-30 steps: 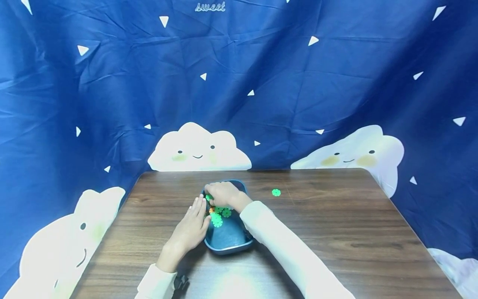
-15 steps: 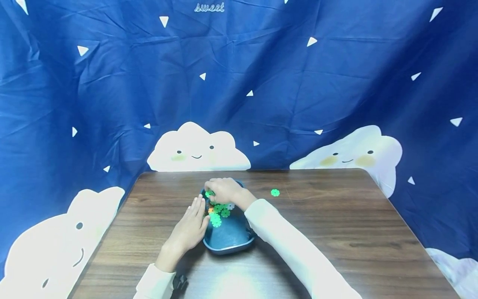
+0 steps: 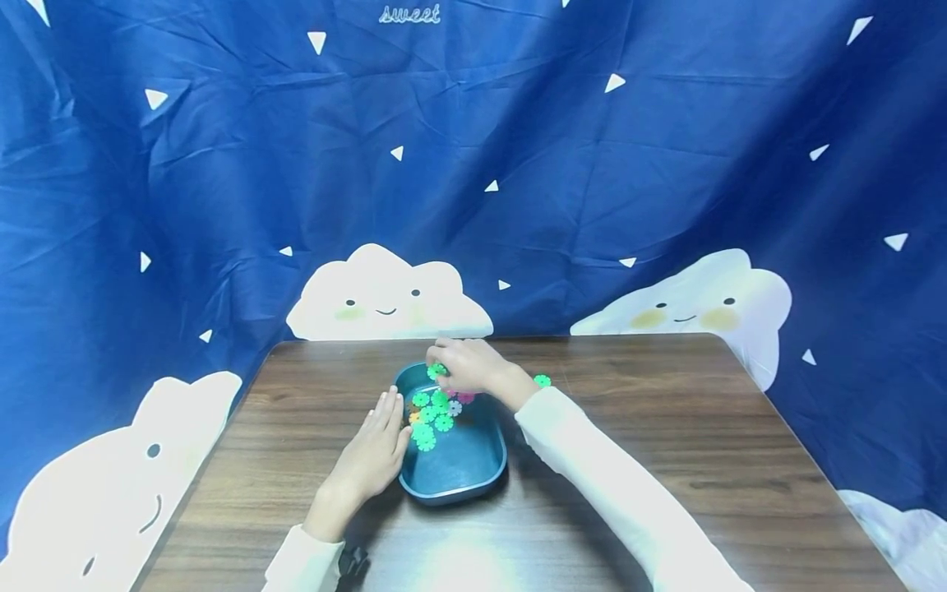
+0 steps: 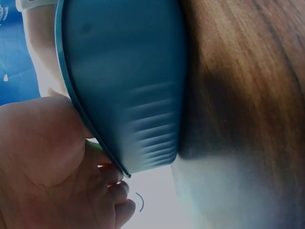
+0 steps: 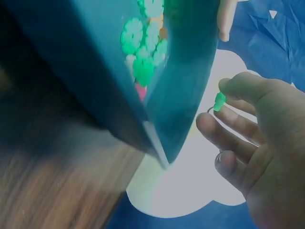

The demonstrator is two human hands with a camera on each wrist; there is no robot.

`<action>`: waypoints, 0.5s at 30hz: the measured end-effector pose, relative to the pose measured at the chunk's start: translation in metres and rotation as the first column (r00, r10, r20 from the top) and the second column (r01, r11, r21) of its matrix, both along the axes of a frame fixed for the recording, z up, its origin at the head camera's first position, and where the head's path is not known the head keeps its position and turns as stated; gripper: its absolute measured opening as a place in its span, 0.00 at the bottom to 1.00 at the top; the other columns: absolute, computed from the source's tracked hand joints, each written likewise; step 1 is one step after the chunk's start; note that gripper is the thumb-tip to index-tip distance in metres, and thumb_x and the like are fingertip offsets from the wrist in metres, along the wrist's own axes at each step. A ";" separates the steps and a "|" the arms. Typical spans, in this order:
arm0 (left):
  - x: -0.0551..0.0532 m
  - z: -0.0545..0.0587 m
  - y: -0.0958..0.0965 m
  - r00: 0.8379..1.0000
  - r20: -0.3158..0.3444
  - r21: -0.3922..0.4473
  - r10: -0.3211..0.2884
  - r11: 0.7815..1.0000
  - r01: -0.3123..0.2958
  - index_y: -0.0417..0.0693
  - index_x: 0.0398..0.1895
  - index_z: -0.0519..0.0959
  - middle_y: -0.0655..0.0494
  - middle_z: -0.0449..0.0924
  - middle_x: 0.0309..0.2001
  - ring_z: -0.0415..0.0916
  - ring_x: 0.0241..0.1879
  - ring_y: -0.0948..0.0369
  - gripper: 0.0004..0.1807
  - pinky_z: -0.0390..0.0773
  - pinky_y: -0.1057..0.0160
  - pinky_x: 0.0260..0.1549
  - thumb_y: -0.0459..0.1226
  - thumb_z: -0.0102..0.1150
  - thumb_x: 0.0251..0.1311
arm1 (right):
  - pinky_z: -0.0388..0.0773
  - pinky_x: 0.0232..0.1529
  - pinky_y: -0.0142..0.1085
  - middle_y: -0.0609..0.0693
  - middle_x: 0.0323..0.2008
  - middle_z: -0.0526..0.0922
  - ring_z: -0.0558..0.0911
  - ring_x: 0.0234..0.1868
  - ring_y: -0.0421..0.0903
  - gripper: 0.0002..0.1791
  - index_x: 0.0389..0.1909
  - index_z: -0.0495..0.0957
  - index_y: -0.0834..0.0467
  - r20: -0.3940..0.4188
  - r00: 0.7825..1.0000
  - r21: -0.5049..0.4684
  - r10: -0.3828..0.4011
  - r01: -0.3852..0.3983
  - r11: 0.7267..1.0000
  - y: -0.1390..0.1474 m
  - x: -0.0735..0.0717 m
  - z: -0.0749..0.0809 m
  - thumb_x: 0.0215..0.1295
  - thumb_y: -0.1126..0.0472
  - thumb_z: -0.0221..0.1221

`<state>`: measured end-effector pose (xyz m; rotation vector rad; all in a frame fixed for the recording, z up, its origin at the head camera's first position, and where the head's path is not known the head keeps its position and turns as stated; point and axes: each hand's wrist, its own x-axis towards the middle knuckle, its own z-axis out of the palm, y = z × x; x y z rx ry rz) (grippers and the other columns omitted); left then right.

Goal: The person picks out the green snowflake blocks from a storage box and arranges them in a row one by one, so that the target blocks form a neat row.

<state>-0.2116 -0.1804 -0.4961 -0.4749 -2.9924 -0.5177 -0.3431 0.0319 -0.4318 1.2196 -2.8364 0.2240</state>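
Note:
A dark teal plastic bin (image 3: 455, 473) stands on the table. Several flower-shaped plastic discs (image 3: 443, 423), mostly green with some orange, pink and pale ones, lie toward its far and left side. My right hand (image 3: 473, 366), over the bin's far end, pinches a green flower-shaped disc (image 5: 219, 101) between thumb and fingertips. In the right wrist view this disc is seen nearly edge-on, above the rim. My left hand (image 3: 367, 460) rests along the bin's left rim with its fingers straight. From the left wrist, the bin's ribbed outer wall (image 4: 128, 71) fills the middle.
One more green disc (image 3: 542, 381) lies on the wooden table (image 3: 666, 436) right of the bin, just beyond the right forearm. A blue curtain (image 3: 547, 164) with white clouds hangs behind the table's far edge.
My right hand has risen from inside the bin and moved right and away, carrying the green disc. More loose discs show beneath it. The left hand stays at the rim.

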 end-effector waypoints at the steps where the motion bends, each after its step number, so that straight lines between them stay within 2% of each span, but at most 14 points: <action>1: 0.000 0.000 0.000 1.000 0.001 0.002 0.000 1.000 0.000 0.25 0.81 0.55 0.31 0.50 0.84 0.49 0.84 0.37 0.34 0.57 0.37 0.82 0.41 0.44 0.85 | 0.87 0.47 0.40 0.46 0.53 0.84 0.84 0.42 0.44 0.17 0.60 0.84 0.49 -0.006 1.000 -0.003 -0.001 0.001 1.000 0.004 0.000 0.002 0.72 0.53 0.66; 7: 0.000 -0.002 0.001 1.000 -0.001 0.001 0.002 1.000 -0.002 0.26 0.82 0.55 0.32 0.49 0.85 0.48 0.85 0.38 0.34 0.57 0.38 0.82 0.42 0.42 0.85 | 0.87 0.47 0.43 0.44 0.52 0.84 0.84 0.43 0.44 0.14 0.56 0.84 0.48 -0.030 0.999 -0.014 -0.030 0.030 0.999 0.029 0.001 0.010 0.71 0.53 0.66; 15: 0.001 -0.003 -0.001 1.000 -0.015 -0.023 0.000 1.000 0.000 0.27 0.82 0.56 0.33 0.50 0.85 0.49 0.85 0.39 0.34 0.57 0.38 0.82 0.43 0.43 0.85 | 0.85 0.40 0.46 0.46 0.51 0.83 0.82 0.35 0.46 0.14 0.55 0.85 0.48 -0.041 0.995 -0.020 -0.089 0.088 0.996 0.064 0.001 0.014 0.72 0.52 0.66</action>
